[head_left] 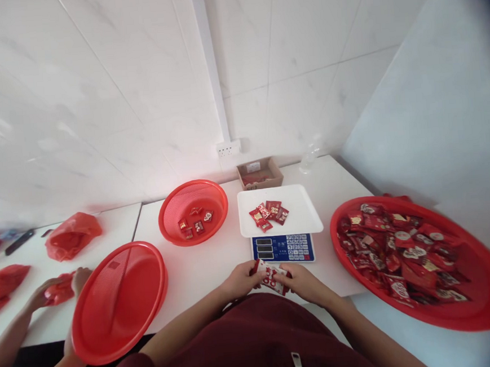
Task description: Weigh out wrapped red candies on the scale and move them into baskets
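Observation:
Between my two hands, close to my body at the table's front edge, is a red and white printed packet (271, 277). My left hand (241, 280) pinches its left end, and my right hand (298, 281) grips the right end. Just beyond them stands a digital scale (282, 249) with a blue keypad and a white tray (301, 201). Several small red packets (274, 210) lie on that tray. To my right, a large red basin (485, 277) holds a heap of similar packets (398, 250).
A red mesh basket (171, 203) with several packets stands left of the scale; another red basket (127, 306) is nearer. Behind are a cardboard box (275, 175) and a clear bottle (308, 158). At left, a co-worker's hands (39, 294) handle a red bag (61, 288).

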A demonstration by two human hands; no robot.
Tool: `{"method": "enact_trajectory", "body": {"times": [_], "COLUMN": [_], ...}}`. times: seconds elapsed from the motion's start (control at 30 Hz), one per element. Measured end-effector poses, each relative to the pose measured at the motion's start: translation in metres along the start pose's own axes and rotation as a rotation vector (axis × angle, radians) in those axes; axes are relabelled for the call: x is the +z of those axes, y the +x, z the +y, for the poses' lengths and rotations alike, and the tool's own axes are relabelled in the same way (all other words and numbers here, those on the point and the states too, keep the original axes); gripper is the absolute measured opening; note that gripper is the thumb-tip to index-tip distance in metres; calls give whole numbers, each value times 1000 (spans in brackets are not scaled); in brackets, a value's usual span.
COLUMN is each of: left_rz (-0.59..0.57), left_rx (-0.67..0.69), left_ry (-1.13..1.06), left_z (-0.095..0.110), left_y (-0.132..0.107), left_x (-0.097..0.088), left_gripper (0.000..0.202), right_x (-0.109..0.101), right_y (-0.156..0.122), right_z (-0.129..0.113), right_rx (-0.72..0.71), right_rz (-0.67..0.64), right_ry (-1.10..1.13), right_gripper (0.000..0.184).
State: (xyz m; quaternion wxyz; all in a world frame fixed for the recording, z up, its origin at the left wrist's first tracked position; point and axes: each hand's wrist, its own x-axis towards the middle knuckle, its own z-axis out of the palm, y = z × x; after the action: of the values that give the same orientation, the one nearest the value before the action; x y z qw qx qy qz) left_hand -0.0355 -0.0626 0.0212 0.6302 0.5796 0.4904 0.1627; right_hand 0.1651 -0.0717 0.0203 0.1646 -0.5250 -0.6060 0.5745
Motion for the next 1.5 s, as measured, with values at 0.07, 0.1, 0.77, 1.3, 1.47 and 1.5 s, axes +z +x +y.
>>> {"method": "enact_trajectory", "body": {"times": [0.07, 0.1, 0.77, 1.3, 1.47, 1.5], "left_rz": [-48, -53, 37, 67, 52, 45], "left_rx": [-27, -32, -222, -240, -256, -260], "left_ry": [-57, -77, -27, -25, -5, 2], "left_z": [-1, -1, -22, -27, -33, -33], "left_y": [1, 1, 6, 2, 1, 2], "left_x": [0, 0, -8, -17, -19, -19], "left_gripper": [40, 41, 52, 49, 44, 44], "right_x": [1, 1, -9, -75, -82, -81], "right_y": [-1, -1, 19, 36, 10, 6], "right_z": [0, -2, 39, 32, 97, 105], "right_rx": [-41, -41, 224, 100, 68, 101], "right_rz": [36, 41, 176, 672, 971, 950], "right_ry": [-9, 5, 222, 106, -523, -586], "right_gripper": [29, 30, 34, 47, 52, 56]}}
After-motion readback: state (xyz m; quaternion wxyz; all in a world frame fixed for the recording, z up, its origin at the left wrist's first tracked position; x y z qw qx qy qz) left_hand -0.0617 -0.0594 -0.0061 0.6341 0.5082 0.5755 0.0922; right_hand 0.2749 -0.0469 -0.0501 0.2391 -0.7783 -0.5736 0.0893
